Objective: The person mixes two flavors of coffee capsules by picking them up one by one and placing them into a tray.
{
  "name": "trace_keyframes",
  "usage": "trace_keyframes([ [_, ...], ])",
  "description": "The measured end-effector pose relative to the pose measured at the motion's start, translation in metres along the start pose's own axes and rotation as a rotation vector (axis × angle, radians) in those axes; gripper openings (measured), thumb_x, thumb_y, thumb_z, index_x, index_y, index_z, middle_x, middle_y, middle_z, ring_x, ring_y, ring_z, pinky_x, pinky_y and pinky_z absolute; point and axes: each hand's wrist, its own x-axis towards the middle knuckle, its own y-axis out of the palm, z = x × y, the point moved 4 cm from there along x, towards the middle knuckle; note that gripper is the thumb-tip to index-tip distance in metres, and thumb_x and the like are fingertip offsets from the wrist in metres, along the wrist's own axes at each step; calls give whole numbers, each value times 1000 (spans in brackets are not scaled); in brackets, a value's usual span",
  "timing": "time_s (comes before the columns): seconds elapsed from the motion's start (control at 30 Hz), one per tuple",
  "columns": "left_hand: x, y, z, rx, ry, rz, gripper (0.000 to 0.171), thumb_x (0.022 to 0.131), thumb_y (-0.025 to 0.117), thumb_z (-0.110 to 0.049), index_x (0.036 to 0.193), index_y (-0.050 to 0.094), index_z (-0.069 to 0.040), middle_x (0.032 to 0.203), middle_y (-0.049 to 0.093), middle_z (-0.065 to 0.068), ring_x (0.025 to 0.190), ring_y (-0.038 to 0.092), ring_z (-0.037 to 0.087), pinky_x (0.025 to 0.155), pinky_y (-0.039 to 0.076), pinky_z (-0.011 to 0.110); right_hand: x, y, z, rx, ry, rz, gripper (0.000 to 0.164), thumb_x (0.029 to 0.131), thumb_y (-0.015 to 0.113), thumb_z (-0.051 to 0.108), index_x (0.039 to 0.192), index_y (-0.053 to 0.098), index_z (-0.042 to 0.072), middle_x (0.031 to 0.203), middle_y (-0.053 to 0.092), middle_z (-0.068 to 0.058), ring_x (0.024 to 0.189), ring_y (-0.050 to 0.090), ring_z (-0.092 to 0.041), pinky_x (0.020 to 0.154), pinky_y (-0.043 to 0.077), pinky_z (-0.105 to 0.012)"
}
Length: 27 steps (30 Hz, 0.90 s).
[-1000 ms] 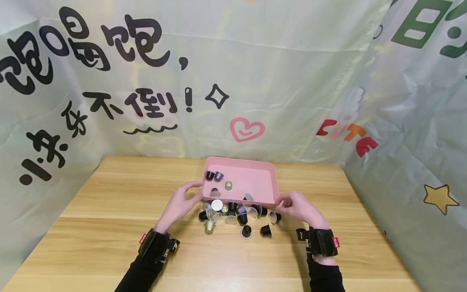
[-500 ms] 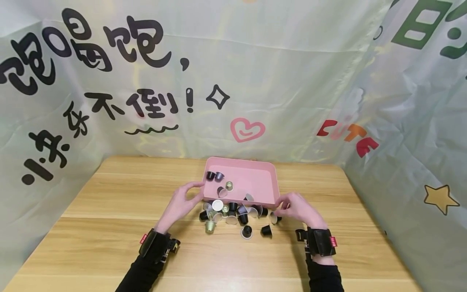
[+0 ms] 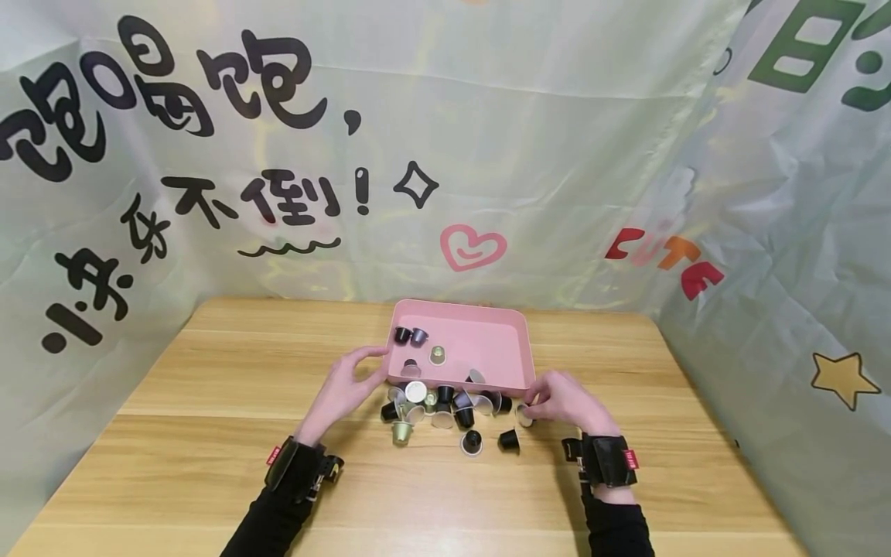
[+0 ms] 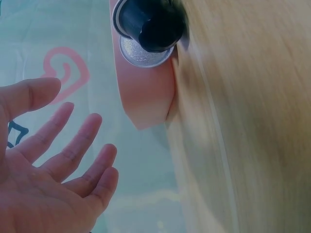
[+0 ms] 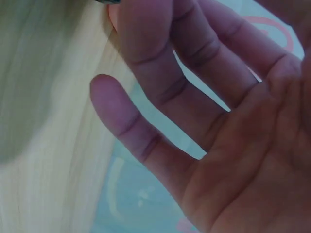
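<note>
A shallow pink tray (image 3: 487, 348) holds several coffee capsules, among them a pale green capsule (image 3: 437, 355). In front of its near wall lies a loose heap of more capsules, black, grey and pale green. My left hand (image 3: 344, 391) is at the tray's left side, its fingers spread and holding nothing; in the left wrist view a black capsule (image 4: 146, 24) shows beyond the fingers. By the tray's near right corner, my right hand (image 3: 567, 402) has its fingertips around a coffee capsule (image 3: 524, 416) on the table and hides its dark body.
Two black capsules (image 3: 509, 441) (image 3: 472, 442) and a pale green one (image 3: 401, 432) lie nearest on the wooden table (image 3: 390, 503). A printed cloth (image 3: 543, 170) hangs behind the table and along both sides.
My right hand has come down and slightly left, onto the capsule at the right end. A capsule in the tray's near left rolled right and back. The left hand stays put.
</note>
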Motion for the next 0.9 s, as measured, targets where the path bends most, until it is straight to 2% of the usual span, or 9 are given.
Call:
trace_keyframes([
  [0.2,0,0,0,6,-15,7,45,97,64,-19,140,56,-8,149,54,18,143,42,42,117,25,72,2,3,-2,-30,-13,21,12,80,82,14,88,76,8,75,71,0,71,59,-11,62,48,-26],
  [0.47,0,1,0,7,-5,3,45,96,65,-21,139,57,-10,148,55,17,143,43,41,117,27,71,1,2,-2,-28,-69,31,11,79,80,8,88,75,6,74,66,2,70,54,-11,60,43,-21],
  [0.77,-1,1,-2,3,5,3,45,96,65,-18,139,57,-9,147,56,17,142,44,41,117,27,70,0,2,-3,-35,-30,24,17,76,81,2,91,76,7,76,63,-1,74,53,-14,64,44,-25],
  [0.9,-2,1,-2,9,1,10,46,96,65,-20,140,56,-9,148,55,17,143,43,41,117,27,71,-1,3,-4,-20,12,17,18,74,82,2,90,76,9,84,66,-3,81,55,-18,70,45,-29],
])
